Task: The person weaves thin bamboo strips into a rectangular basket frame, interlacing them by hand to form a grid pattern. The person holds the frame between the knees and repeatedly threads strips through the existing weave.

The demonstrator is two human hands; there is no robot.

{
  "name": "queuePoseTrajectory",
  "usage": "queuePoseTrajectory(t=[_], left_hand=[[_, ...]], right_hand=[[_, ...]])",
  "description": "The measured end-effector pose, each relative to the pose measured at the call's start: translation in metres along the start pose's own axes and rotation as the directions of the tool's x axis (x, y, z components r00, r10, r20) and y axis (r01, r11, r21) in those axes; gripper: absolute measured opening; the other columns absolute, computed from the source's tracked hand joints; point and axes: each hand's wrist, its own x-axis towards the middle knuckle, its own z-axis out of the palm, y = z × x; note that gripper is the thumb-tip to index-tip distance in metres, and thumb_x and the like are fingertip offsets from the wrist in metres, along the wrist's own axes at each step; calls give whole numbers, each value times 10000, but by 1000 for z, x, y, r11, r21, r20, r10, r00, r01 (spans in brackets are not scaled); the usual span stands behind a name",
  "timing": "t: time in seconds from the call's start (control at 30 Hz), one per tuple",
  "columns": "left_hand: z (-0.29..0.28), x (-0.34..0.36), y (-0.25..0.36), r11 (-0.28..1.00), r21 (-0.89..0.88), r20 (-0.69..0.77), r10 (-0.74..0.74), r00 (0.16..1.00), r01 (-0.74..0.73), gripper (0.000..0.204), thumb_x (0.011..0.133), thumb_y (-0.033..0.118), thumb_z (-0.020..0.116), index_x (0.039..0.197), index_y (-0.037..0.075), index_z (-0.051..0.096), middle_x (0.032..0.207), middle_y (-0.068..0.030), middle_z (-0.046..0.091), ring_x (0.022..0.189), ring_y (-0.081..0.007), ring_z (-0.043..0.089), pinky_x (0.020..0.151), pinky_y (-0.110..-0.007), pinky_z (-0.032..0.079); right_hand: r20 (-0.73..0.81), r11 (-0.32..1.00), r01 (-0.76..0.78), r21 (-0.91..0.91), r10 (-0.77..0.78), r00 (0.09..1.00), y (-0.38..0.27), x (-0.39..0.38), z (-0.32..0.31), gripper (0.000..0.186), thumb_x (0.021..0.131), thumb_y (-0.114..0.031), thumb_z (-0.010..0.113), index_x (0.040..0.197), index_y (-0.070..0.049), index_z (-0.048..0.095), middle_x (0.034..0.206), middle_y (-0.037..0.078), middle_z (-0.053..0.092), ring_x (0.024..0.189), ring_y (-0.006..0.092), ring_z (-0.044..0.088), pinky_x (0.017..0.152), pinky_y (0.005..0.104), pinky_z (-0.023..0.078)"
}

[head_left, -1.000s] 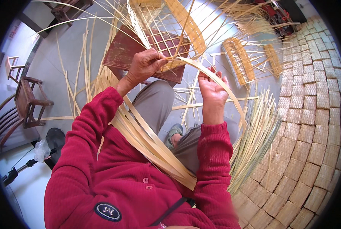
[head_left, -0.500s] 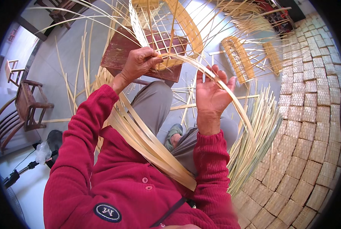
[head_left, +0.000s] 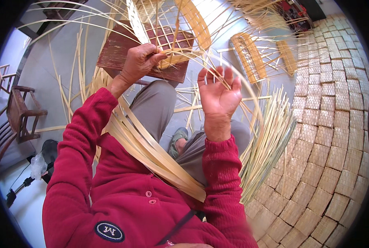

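A partly woven bamboo basket (head_left: 175,61), with long loose strips fanning out of it, rests on a dark red wooden stool (head_left: 122,51) in front of me. At its near edge, my left hand (head_left: 140,62) pinches a bamboo strip (head_left: 257,101) between thumb and fingers; that strip arcs over to the right and down, looking blurred. My right hand (head_left: 220,97) is palm up with its fingers apart. Several thin strips lie across its fingers, and the long strip curves past just beyond it.
Wide bamboo strips (head_left: 151,159) lie across my lap. A bundle of thin strips (head_left: 265,136) leans at my right knee. Farther right stand woven pieces (head_left: 249,58) and stacked woven rectangles (head_left: 325,124). Wooden chairs (head_left: 23,111) and a black stand (head_left: 25,184) are at the left.
The long strip has left my right fingers and swung outward to the right. Thin strips now cross those fingers instead. My left hand keeps its pinch; the whole view has shifted slightly.
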Motion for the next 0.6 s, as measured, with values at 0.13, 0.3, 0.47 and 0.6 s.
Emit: queuePoseTrajectory(t=[0.13,0.3,0.47,0.6], left_hand=[[-15,10,-10,996,-59,159,-61,985,71,147,899,137,768,882,-2,722,737,-67,660,613,-108,644,558,-288,509],[-56,38,-11,999,-9,433,-37,900,45,151,910,113,757,836,-10,711,656,-41,663,556,-62,619,498,-243,474],[-111,35,-28,961,-11,478,-236,846,275,188,877,162,798,858,-9,725,675,14,640,634,-35,558,561,-243,461],[-126,32,-34,978,-42,494,-158,855,205,230,890,233,809,864,16,736,683,44,620,662,-30,568,589,-224,474]], right_hand=[[199,854,193,-484,-107,974,6,0,12,603,1019,-557,498,1433,-121,557,1226,56,605,1096,186,524,937,384,457],[651,132,648,-751,-25,759,-4,23,9,1036,806,-446,850,1598,-62,303,1475,121,465,1023,181,539,792,340,540],[797,-642,655,-397,112,593,-10,44,8,606,788,-242,844,1332,-100,618,1331,152,589,1126,321,589,965,448,483],[852,-776,620,-113,246,462,-7,48,11,192,871,-146,728,1060,-157,693,1023,34,716,1092,277,606,939,434,423]])
